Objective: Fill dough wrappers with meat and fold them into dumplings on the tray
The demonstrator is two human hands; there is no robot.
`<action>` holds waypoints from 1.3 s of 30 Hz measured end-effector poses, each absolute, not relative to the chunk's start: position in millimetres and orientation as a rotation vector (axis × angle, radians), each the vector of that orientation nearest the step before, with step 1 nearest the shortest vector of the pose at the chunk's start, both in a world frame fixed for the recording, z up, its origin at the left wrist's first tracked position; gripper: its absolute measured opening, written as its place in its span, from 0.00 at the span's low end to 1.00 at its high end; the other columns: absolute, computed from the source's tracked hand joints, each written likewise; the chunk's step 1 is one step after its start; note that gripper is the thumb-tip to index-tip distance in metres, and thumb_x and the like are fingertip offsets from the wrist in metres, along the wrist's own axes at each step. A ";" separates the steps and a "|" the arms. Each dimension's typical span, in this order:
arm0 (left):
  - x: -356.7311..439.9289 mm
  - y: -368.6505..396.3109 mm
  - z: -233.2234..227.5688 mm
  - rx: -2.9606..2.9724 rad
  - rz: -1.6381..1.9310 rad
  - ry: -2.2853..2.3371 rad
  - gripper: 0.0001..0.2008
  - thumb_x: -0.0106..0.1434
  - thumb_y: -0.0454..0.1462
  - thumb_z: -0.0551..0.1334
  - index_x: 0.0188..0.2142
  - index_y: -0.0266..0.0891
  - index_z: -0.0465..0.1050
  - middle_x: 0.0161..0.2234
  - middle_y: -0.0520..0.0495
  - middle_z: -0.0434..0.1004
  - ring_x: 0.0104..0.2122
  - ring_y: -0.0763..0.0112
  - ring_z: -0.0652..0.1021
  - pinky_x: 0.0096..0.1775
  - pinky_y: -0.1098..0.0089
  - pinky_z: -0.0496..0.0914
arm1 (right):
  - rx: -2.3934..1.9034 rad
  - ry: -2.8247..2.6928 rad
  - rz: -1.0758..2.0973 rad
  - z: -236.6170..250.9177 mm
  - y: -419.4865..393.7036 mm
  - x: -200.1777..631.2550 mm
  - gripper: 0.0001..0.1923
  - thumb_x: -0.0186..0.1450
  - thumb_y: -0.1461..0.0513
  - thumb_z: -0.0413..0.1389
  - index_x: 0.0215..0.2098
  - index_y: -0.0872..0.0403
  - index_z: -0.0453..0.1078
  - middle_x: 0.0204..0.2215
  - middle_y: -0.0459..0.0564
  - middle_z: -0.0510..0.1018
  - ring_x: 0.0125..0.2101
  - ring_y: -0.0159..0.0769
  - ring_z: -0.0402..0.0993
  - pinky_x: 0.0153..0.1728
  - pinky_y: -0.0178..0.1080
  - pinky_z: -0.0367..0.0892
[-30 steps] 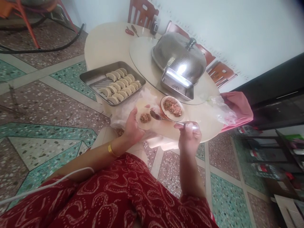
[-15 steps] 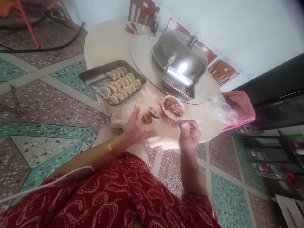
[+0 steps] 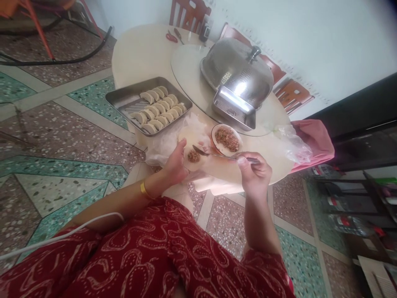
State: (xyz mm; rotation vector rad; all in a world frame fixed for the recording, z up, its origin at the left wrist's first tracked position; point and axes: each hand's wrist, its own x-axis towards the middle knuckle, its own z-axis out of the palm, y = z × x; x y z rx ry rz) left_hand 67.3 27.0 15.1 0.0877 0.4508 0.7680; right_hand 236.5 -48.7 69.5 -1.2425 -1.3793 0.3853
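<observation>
Wrapper: round dough wrapper (image 3: 194,156) lies open in the left hand (image 3: 174,167), a dab of filling (image 3: 193,156) at its centre.
Left hand: cupped under the wrapper, thumb along its near-left edge, fingers closed lightly on the dough.
Right hand: right hand (image 3: 254,174) is clamped on the handle of the spoon (image 3: 217,155), fingers pinched together; hands are apart, joined only by the spoon's reach.
Change: a second ago the spoon bowl hung between wrapper and bowl; now its tip rests at the wrapper's far edge, just beside the filling. Judgement: the filling is being pressed or trimmed, and the wrapper is not yet folded.
Bowl: bowl (image 3: 227,140) of minced filling stands just beyond the spoon, between the hands.
Tray: steel tray (image 3: 124,97) beyond the left hand holds two rows of folded dumplings (image 3: 159,109); its left part is bare.
Surface: pale round table (image 3: 139,54); white plastic sheet (image 3: 161,145) under the left hand; domed steel cover (image 3: 238,70) beyond the bowl; clear bag (image 3: 291,142) and pink cloth (image 3: 316,140) beyond the right hand.
Room: terrazzo floor (image 3: 62,136) in green and brown; wooden chairs (image 3: 189,12) at the far wall.
</observation>
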 end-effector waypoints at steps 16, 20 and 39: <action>74.2 11.5 26.8 0.132 0.535 0.532 0.26 0.72 0.47 0.46 0.53 0.27 0.69 0.41 0.33 0.81 0.43 0.56 0.81 0.49 0.59 0.72 | -1.642 -1.467 -0.253 -21.6 -39.1 315.9 0.14 0.67 0.52 0.53 0.33 0.52 0.74 0.28 0.50 0.81 0.31 0.36 0.79 0.34 0.40 0.74; 81.2 6.4 25.1 0.152 0.476 0.498 0.26 0.72 0.47 0.47 0.55 0.28 0.69 0.39 0.35 0.81 0.41 0.57 0.81 0.49 0.59 0.72 | -1.667 -1.516 -0.260 -32.7 -50.5 311.1 0.11 0.66 0.54 0.54 0.35 0.50 0.75 0.30 0.51 0.82 0.34 0.40 0.77 0.38 0.45 0.74; 79.8 -22.4 3.1 0.217 0.212 0.422 0.19 0.71 0.45 0.52 0.46 0.32 0.73 0.34 0.40 0.81 0.32 0.63 0.81 0.38 0.65 0.74 | -1.540 -1.191 1.011 -5.9 -84.7 247.3 0.07 0.58 0.55 0.61 0.28 0.49 0.76 0.43 0.48 0.80 0.43 0.37 0.76 0.42 0.44 0.74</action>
